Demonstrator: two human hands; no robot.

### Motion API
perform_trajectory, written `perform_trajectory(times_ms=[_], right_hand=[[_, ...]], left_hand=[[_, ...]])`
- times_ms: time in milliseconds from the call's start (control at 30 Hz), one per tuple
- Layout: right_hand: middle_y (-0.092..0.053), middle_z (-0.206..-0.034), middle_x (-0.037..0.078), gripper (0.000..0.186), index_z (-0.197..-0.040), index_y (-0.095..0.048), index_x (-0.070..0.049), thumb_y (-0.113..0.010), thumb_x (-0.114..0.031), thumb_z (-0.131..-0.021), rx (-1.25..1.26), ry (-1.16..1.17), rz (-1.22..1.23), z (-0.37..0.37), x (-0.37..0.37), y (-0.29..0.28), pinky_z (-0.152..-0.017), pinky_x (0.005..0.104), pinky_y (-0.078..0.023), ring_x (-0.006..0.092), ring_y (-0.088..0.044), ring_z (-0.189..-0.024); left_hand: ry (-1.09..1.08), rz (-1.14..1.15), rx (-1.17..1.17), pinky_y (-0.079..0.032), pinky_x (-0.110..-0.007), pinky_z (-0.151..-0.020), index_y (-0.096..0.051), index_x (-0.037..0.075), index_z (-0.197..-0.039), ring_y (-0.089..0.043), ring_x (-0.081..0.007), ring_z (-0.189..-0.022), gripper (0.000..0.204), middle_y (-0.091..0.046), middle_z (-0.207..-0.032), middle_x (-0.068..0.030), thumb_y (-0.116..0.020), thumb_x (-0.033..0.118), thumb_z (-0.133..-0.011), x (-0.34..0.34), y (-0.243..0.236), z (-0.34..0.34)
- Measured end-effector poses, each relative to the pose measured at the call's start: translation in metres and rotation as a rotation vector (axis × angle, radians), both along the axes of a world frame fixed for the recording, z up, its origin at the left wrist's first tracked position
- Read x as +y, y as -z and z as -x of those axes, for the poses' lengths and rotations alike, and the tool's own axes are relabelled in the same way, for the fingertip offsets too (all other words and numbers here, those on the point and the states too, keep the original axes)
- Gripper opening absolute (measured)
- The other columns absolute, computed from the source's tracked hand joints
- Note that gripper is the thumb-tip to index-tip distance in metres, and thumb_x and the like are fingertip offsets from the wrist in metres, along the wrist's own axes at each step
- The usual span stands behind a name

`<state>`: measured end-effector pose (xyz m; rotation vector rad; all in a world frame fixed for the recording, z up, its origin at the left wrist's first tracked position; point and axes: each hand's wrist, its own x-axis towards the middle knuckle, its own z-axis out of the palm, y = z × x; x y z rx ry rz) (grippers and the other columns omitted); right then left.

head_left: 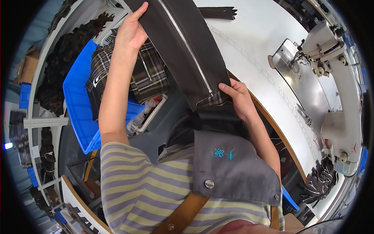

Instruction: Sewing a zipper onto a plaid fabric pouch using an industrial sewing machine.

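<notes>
A long dark brown fabric panel with a silver zipper (187, 48) sewn down its middle stretches between my two hands, slanting from the upper left to the lower right. My left hand (131, 31) holds the panel's left edge near the top, thumb along the edge and its other fingers partly hidden behind the cloth. At the lower end, my right hand (239, 95) pinches the right corner, thumb on top. A strip of plaid lining (214, 99) shows there, beside the zipper's end. The panel's far end runs out of view at the top.
A blue bin (80, 105) with plaid cloth pieces (150, 72) stands at the left, by shelves of dark pieces. On the right, a white table (249, 35) carries a sewing machine (339, 117). Another dark strip (216, 13) lies on its far part. Dark cut pieces (319, 181) are bundled below the machine.
</notes>
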<state>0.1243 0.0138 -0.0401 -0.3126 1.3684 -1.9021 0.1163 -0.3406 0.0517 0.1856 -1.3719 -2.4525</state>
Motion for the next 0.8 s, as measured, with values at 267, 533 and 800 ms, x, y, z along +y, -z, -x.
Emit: perform_trajectory(times_ms=[267,533,800], right_hand=[[-0.07,-0.095,0.005,0.019,-0.108,-0.065,0.002,-0.058,-0.009,-0.094,-0.026,0.036,-0.001,-0.004,0.006,-0.009,-0.077,0.023,-0.05,0.0078,-0.064,-0.083],[-0.068,-0.107,0.002,0.025,-0.117,-0.063,0.002,-0.057,-0.009,-0.095,0.161,0.039,-0.076,-0.008,0.014,-0.019,-0.087,0.0233,-0.046,0.0068,-0.06,-0.095],[-0.053,-0.068,0.002,0.037,-0.109,-0.063,-0.001,-0.067,-0.001,-0.072,1.784,0.219,-0.288,-0.052,-0.008,-0.054,-0.053,0.0306,-0.039,0.0174,-0.05,-0.056]], left_hand=[[0.098,-0.086,-0.047,-0.05,-0.038,-0.094,-0.062,0.0,-0.114,-0.065,-0.0226,-0.105,0.026,-0.067,-0.114,-0.0105,-0.062,0.016,-0.093,-0.009,0.004,0.011],[0.151,-0.179,0.016,-0.05,-0.038,-0.095,-0.062,0.0,-0.115,-0.064,-0.0238,-0.107,0.025,-0.067,-0.115,-0.0108,-0.061,0.014,-0.093,-0.011,0.014,0.024],[-0.14,-0.218,0.398,-0.052,-0.035,-0.087,-0.063,0.003,-0.114,-0.065,-0.0194,-0.098,0.026,-0.068,-0.113,-0.007,-0.06,0.018,-0.094,0.033,0.044,0.067]])
